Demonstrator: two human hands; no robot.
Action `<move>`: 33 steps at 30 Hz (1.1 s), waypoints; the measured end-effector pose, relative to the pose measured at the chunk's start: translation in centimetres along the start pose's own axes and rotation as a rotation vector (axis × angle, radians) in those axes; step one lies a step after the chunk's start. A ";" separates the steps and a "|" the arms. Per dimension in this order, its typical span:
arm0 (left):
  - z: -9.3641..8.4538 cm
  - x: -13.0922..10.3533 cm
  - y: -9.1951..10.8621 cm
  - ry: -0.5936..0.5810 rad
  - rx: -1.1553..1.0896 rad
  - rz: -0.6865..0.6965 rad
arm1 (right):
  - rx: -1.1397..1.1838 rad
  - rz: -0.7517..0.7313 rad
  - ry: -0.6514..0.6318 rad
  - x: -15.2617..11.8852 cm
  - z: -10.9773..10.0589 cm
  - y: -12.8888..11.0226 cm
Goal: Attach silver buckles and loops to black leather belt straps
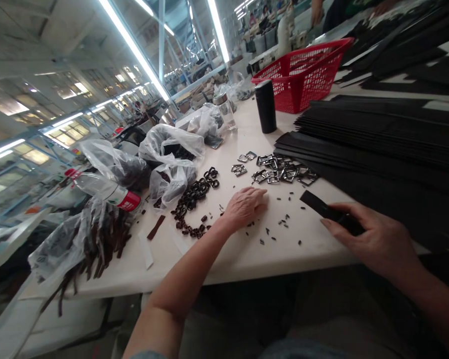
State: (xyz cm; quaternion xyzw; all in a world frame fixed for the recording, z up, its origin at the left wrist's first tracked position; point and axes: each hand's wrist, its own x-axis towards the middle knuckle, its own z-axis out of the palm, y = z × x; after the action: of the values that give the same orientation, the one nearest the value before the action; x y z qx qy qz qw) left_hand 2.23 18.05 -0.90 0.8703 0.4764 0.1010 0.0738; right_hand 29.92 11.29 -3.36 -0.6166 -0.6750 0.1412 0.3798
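My left hand (245, 205) rests low over the table, palm down, its fingers stretched loosely to the right. Just beyond its fingertips lies a heap of metal buckles (287, 171). Small dark metal bits (280, 223) are scattered to its right. To its left are a pile of black loops (198, 193) and several brown loops (190, 229). Between thumb and fingers, my right hand (377, 237) grips a black strap (316, 203) whose flat end points left, above the table. The strap's other end is hidden by the hand.
Stacked black strips (381, 129) cover the table's right side. Behind stand a black cylindrical bottle (265, 107) and a red basket (301, 75). Leftward lie plastic bags (172, 144), a red-labelled bottle (106, 189) and bundled brown straps (104, 239). A person (336, 15) is at the far right.
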 end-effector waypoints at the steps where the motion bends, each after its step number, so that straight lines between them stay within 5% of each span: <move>1: -0.1 -0.2 -0.1 0.011 -0.003 0.004 | -0.008 -0.002 0.005 0.0 0.1 0.0; 12: 1.5 4.8 -0.5 0.075 0.078 -0.071 | -0.042 -0.137 0.034 -0.4 0.3 0.6; 27: -1.1 -5.1 0.8 -0.062 -0.101 0.055 | -0.005 -0.059 0.020 -0.5 0.2 0.0; 33: -1.5 -5.1 3.2 0.052 0.011 -0.218 | 0.118 0.128 -0.046 0.2 -0.4 -0.5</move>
State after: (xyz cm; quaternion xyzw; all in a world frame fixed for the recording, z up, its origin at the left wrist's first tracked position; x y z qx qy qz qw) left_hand 1.76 12.08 0.72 0.8107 0.5705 0.1125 0.0672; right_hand 29.79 11.27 -2.71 -0.6315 -0.6333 0.2190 0.3901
